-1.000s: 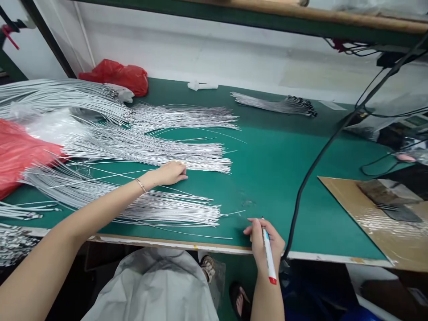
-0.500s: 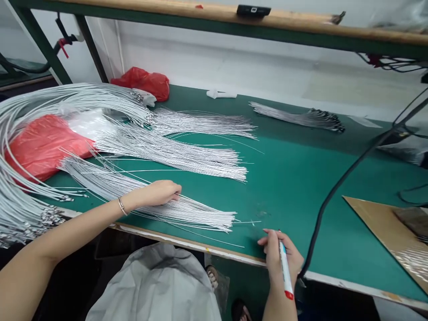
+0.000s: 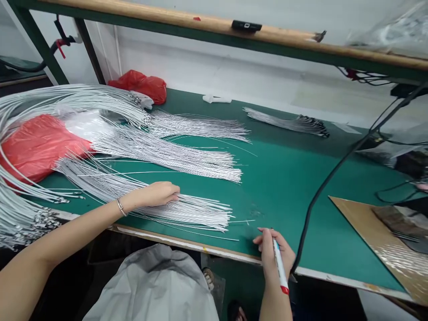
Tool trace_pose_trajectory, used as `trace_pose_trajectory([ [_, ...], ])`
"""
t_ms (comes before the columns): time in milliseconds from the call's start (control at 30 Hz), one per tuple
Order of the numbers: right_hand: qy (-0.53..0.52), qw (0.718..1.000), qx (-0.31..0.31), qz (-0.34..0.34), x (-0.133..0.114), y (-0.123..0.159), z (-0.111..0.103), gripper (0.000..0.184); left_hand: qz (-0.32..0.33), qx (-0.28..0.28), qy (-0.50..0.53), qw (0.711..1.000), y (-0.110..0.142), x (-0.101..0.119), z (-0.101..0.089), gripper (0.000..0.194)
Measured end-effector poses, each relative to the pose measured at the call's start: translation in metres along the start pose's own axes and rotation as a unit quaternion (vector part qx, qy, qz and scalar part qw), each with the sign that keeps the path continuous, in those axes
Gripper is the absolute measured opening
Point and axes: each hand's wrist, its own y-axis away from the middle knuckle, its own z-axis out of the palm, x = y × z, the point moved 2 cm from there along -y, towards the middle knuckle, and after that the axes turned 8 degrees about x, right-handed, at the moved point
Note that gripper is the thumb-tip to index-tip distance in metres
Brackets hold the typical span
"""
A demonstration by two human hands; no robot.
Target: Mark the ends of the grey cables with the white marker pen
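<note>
Left hand (image 3: 162, 193) lies on wires (image 3: 203, 215) (whether pinching, I can't tell); right hand (image 3: 274, 250) clamps a marker (image 3: 280, 268).

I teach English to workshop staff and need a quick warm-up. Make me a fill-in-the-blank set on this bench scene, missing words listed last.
1. The hand at the bundle of wires nearest the bench's front edge is the person's ____ one.
2. The marker in the other hand has a bright ____ end.
3. The thick cable crossing the bench top is ____.
4. The bench top itself is ____.

Missing words: left; red; black; green.
</note>
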Motion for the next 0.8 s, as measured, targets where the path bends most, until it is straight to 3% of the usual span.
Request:
trace_pose_trajectory([
  [100, -0.010, 1.000, 0.008, 0.014, 0.000, 0.000, 0.001, 0.036, -0.015, 0.010, -0.003, 1.000, 0.000, 0.000, -0.007, 0.029],
  [200, -0.011, 1.000, 0.010, 0.004, -0.001, 0.000, 0.000, 0.034, 0.018, -0.007, -0.013, 1.000, 0.010, 0.010, -0.010, 0.030],
  [300, -0.008, 1.000, 0.012, -0.002, -0.001, 0.001, 0.000, 0.036, 0.074, -0.025, -0.067, 0.995, 0.031, 0.025, -0.003, 0.039],
  [467, -0.013, 0.999, 0.031, -0.017, 0.000, 0.000, -0.001, 0.033, 0.082, -0.020, -0.093, 0.992, 0.054, 0.035, 0.015, 0.022],
  [600, -0.013, 0.999, 0.036, -0.013, 0.002, -0.001, -0.001, 0.034, 0.080, -0.015, -0.065, 0.995, 0.050, 0.030, 0.013, 0.026],
  [733, -0.030, 0.999, 0.038, -0.007, 0.000, -0.001, 0.001, 0.032, 0.025, -0.027, 0.009, 0.999, 0.037, 0.024, -0.002, 0.027],
  [800, -0.057, 0.994, 0.088, 0.006, -0.006, 0.000, 0.000, 0.029, 0.004, -0.043, 0.048, 0.998, 0.030, 0.024, -0.015, 0.030],
])
